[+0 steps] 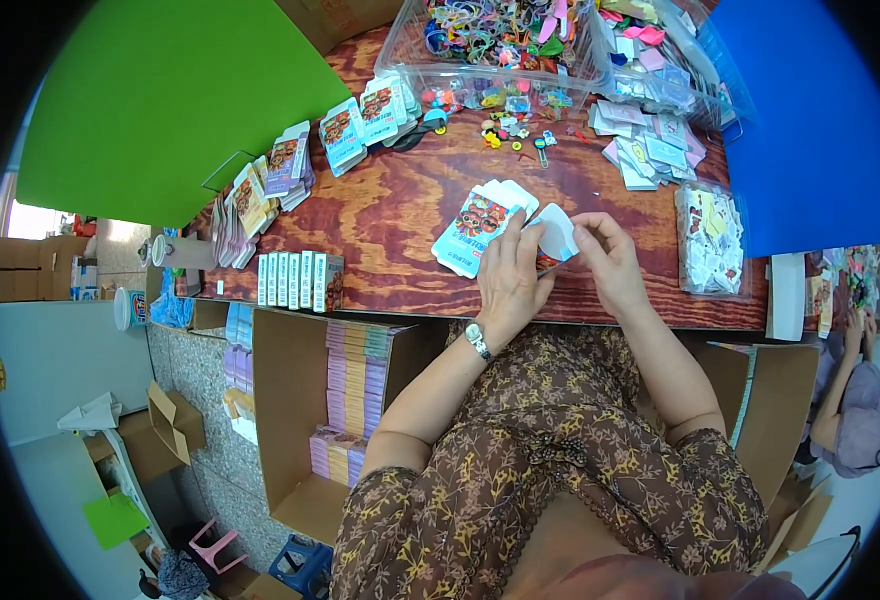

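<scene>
My left hand, with a watch on its wrist, lies at the near edge of a fanned stack of flat light-blue cartons. Its fingers are bent over a small carton whose pale inner side and flap face up. From the other side, my right hand pinches that carton's right edge between thumb and fingers. Part of the carton is hidden under my fingers. To the left, several small filled-out boxes stand upright in a row at the table's front edge.
More flat cartons fan along the left. Clear bins of colourful trinkets and packets stand behind; loose toys lie before them. A box of white packets is at right. Green and blue panels flank the table.
</scene>
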The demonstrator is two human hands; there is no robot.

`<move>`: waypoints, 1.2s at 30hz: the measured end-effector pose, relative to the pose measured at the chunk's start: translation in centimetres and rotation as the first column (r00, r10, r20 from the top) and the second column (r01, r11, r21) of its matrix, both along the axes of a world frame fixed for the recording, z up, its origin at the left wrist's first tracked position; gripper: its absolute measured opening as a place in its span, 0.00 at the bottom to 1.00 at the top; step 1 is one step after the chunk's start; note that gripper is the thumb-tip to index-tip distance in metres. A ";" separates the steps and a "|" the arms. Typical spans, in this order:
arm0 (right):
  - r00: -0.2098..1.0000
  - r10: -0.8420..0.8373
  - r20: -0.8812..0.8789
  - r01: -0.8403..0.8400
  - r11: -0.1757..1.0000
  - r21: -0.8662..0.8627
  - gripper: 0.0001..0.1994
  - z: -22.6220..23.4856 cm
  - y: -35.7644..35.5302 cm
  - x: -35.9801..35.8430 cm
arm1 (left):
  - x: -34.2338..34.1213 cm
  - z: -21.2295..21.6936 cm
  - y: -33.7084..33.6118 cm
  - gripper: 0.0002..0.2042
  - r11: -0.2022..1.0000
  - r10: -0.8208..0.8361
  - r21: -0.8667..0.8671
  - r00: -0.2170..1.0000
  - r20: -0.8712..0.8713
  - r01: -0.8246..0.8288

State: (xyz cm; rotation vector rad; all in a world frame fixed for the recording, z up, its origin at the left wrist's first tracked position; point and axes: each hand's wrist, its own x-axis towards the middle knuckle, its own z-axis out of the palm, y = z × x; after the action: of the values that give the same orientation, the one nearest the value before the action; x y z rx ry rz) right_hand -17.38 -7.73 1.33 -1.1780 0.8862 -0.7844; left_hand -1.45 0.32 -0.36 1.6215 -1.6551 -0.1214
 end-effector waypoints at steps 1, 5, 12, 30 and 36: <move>0.998 0.040 0.042 -0.038 0.999 -0.038 0.08 0.3 0.3 0.2 | 0.0 0.0 0.1 0.42 1.000 0.007 0.007 0.999 0.041 -0.007; 0.993 0.072 0.095 -0.068 0.997 -0.041 0.11 1.0 0.6 0.8 | 0.0 -0.3 0.2 0.47 1.000 0.000 -0.001 0.999 0.046 0.000; 0.968 -0.063 -0.241 -0.033 0.928 -0.372 0.12 1.8 0.9 1.2 | -0.4 0.0 0.4 0.53 0.997 0.033 0.060 0.996 0.079 -0.038; 0.912 -0.162 -0.378 -0.208 0.610 -0.764 0.15 1.5 2.8 0.3 | -0.5 0.3 0.4 0.54 0.993 0.066 0.085 0.984 0.163 -0.080; 0.913 -0.181 -0.365 -0.127 0.724 -0.678 0.16 1.5 2.2 0.4 | -1.3 -0.4 0.2 0.51 0.996 0.003 0.082 0.966 0.257 -0.025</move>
State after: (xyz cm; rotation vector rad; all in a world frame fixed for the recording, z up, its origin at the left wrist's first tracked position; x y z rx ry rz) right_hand -17.01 -5.53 2.80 -2.0663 0.9794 -0.9495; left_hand -2.80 0.54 -0.74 1.7733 -1.8539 0.0279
